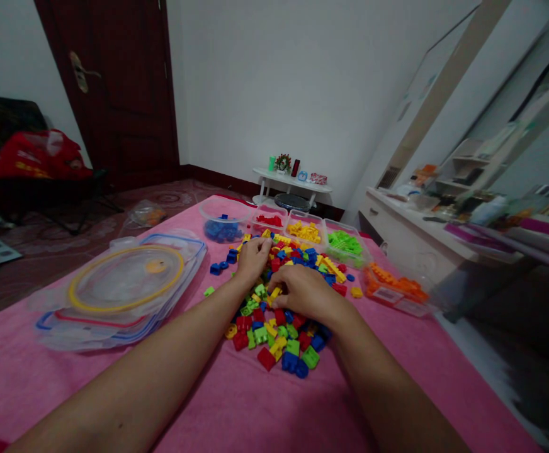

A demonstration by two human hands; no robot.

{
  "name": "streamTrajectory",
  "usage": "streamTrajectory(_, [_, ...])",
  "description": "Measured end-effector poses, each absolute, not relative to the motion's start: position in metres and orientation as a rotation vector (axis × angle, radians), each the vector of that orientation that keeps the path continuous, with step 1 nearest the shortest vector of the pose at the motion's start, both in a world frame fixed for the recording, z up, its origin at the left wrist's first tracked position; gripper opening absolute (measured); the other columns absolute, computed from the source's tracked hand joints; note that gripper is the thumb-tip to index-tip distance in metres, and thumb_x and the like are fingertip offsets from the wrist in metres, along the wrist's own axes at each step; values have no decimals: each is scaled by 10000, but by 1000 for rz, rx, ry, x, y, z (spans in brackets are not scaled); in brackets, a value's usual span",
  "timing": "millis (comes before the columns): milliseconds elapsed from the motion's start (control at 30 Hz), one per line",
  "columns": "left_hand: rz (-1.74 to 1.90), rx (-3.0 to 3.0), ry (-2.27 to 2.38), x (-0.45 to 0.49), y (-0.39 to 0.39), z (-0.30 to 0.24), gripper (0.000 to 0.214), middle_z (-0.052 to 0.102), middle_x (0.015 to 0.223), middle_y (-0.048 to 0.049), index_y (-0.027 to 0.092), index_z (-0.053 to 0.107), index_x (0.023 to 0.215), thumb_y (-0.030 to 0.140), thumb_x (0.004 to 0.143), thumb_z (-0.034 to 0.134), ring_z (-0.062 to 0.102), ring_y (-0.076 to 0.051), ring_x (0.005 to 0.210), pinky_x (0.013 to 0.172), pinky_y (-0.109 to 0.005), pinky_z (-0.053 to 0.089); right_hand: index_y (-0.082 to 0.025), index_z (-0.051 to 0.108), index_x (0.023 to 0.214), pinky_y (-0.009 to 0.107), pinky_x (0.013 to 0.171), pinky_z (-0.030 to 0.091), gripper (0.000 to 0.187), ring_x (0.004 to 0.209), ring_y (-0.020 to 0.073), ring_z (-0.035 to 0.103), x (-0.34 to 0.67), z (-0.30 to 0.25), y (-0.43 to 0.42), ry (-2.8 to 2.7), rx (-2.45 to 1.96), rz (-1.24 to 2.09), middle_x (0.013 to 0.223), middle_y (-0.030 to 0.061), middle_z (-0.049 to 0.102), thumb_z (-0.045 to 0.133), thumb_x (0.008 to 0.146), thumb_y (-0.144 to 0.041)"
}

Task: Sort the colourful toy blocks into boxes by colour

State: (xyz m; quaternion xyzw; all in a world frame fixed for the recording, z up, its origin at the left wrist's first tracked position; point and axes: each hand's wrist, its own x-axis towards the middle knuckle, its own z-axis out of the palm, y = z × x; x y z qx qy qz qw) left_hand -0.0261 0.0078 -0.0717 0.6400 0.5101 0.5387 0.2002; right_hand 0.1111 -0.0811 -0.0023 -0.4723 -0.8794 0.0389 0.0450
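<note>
A mixed pile of plastic building bricks (260,336) in red, blue, green and yellow lies on a pink cloth (340,402). My left hand (253,258) reaches to the far left part of the pile, its fingers curled down among the bricks. Whatever those fingers hold is hidden. Nearer the middle, my right hand (300,289) bends over the pile, thumb and fingertips closed around a yellow brick (274,296). Beyond the hands stand clear tubs: one of blue bricks (222,229), one of red bricks (269,221), one of yellow bricks (304,231) and one of green bricks (345,242).
A clear tub of orange bricks (395,283) stands at the right edge of the cloth. Stacked clear lids (123,283) with coloured rims lie at left. Further off are a white low table (293,180), a white dresser (411,223) and a dark red door (118,82).
</note>
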Motion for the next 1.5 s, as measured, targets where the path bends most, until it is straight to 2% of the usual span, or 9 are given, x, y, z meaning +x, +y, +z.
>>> streamTrajectory(233, [1542, 1799, 1397, -25, 10, -75, 376, 697, 809, -45, 150, 707, 816, 361, 872, 400, 616, -165, 782, 692, -245, 431, -191, 709, 851, 235, 616, 384, 184, 652, 129, 562, 152, -3, -46, -2260, -1508, 256, 737, 8, 660, 656, 691, -265])
streamTrajectory(400, [1505, 1801, 1435, -25, 9, -75, 378, 694, 784, -45, 155, 711, 821, 371, 869, 404, 614, -174, 766, 671, -248, 432, -152, 677, 778, 244, 575, 370, 215, 611, 144, 541, 161, 5, -43, -1960, -1619, 96, 670, 21, 631, 605, 723, -347])
streamTrajectory(633, [1524, 1799, 1398, -24, 7, -72, 368, 698, 817, -42, 154, 706, 817, 350, 868, 398, 616, -165, 785, 684, -244, 437, -240, 692, 969, 300, 822, 407, 227, 914, 184, 565, 139, -7, -51, -2215, -1465, 47, 1003, 31, 669, 559, 786, -266])
streamTrajectory(767, [1516, 1805, 1416, -24, 8, -73, 372, 692, 787, -35, 155, 708, 813, 359, 866, 401, 608, -158, 764, 689, -245, 435, -236, 700, 981, 366, 913, 352, 238, 1037, 228, 489, 127, -14, -56, -2312, -1477, -130, 1025, 61, 638, 621, 771, -315])
streamTrajectory(867, [1513, 1822, 1412, -25, 9, -73, 373, 685, 773, -30, 154, 709, 803, 352, 868, 399, 598, -148, 743, 695, -243, 429, -250, 686, 1034, 358, 888, 359, 293, 1035, 225, 473, 121, -21, -56, -2372, -1407, -145, 1053, 69, 612, 651, 760, -347])
streamTrajectory(1000, [1508, 1829, 1412, -25, 7, -72, 377, 678, 760, -36, 150, 707, 791, 352, 869, 398, 591, -148, 733, 676, -239, 418, -228, 693, 911, 335, 864, 362, 197, 1013, 216, 492, 117, -21, -55, -2383, -1348, -126, 1032, 52, 624, 680, 731, -306])
streamTrajectory(1200, [1477, 1828, 1447, -24, 5, -71, 370, 674, 736, -26, 156, 710, 792, 347, 866, 402, 582, -150, 711, 649, -238, 404, -224, 638, 908, 243, 606, 371, 203, 683, 146, 564, 134, 6, -59, -2274, -1584, 32, 775, 1, 653, 634, 711, -274])
streamTrajectory(1367, [1489, 1804, 1444, -24, 7, -72, 362, 677, 743, -28, 158, 711, 786, 348, 860, 412, 590, -151, 716, 647, -236, 407, -268, 686, 854, 274, 621, 375, 223, 759, 201, 603, 132, 9, -69, -2482, -1759, -27, 818, 25, 679, 703, 645, -343])
streamTrajectory(1500, [1490, 1810, 1437, -24, 8, -73, 359, 683, 766, -36, 154, 707, 794, 347, 862, 412, 597, -159, 735, 664, -244, 416, -251, 697, 877, 317, 675, 409, 198, 834, 245, 623, 120, 0, -72, -2462, -1814, -106, 872, 70, 686, 642, 688, -231])
